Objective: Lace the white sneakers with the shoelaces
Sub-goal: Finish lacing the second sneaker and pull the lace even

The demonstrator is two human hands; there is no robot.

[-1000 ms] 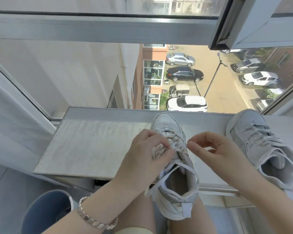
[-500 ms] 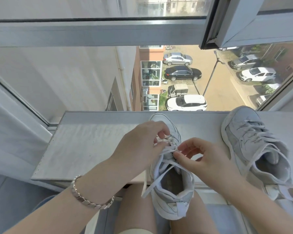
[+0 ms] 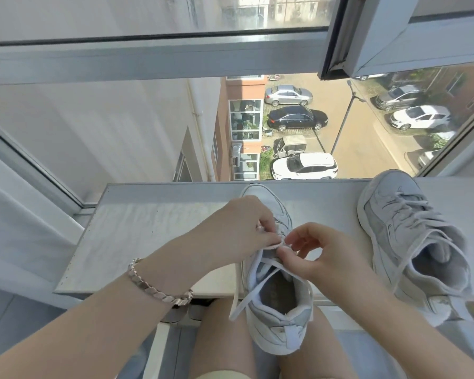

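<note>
A white sneaker (image 3: 277,318) rests with its heel between my knees and its toe on the window ledge (image 3: 148,236). Its white shoelace (image 3: 246,294) crosses the tongue, and one loose end hangs down on the left side. My left hand (image 3: 238,228) pinches the lace at the eyelets on the left of the tongue. My right hand (image 3: 320,255) pinches the lace on the right side, thumb and forefinger together, close against the left fingertips. A second white sneaker (image 3: 411,242), laced, lies on the ledge to the right.
The ledge ends at a window pane with a long drop to a car park (image 3: 298,119) beyond. An open window sash (image 3: 394,36) juts in at the top right. A bracelet (image 3: 159,285) circles my left wrist. My bare knees sit below the shoe.
Both hands have moved toward the toe end of the lacing and come together, the right hand going from a loose pose beside the shoe to a pinch on the lace.
</note>
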